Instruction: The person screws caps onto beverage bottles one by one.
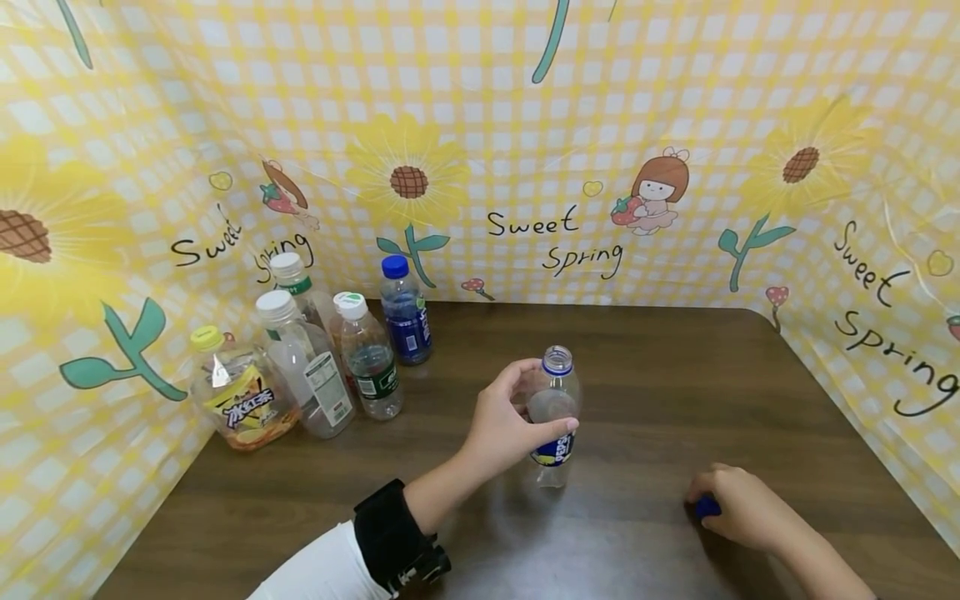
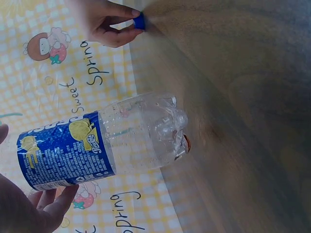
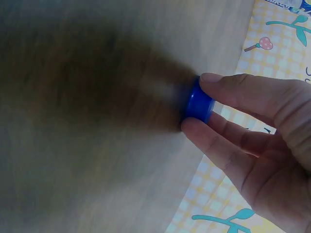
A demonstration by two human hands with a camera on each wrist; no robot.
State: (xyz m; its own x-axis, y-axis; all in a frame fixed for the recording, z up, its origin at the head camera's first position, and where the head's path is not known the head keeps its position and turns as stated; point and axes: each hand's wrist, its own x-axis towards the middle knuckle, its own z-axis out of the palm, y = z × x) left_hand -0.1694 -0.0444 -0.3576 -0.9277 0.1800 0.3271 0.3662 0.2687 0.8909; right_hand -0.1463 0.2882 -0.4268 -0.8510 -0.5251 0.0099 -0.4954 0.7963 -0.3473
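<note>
My left hand (image 1: 513, 417) grips a clear plastic soda bottle (image 1: 553, 479) around its upper body, with the open mouth facing up. In the left wrist view the bottle's blue label (image 2: 65, 150) shows lemons and white print, and its base looks to be just over the table. Off to the right, my right hand (image 1: 742, 504) pinches a blue bottle cap (image 3: 199, 103) between thumb and fingers, at the tabletop. Cap and bottle are well apart.
Several capped bottles stand at the back left: a yellow-capped one (image 1: 251, 400), white-capped ones (image 1: 315, 375) and a blue-capped one (image 1: 407, 312). A yellow checked cloth (image 1: 480, 133) hangs round the brown wooden table (image 1: 637, 358).
</note>
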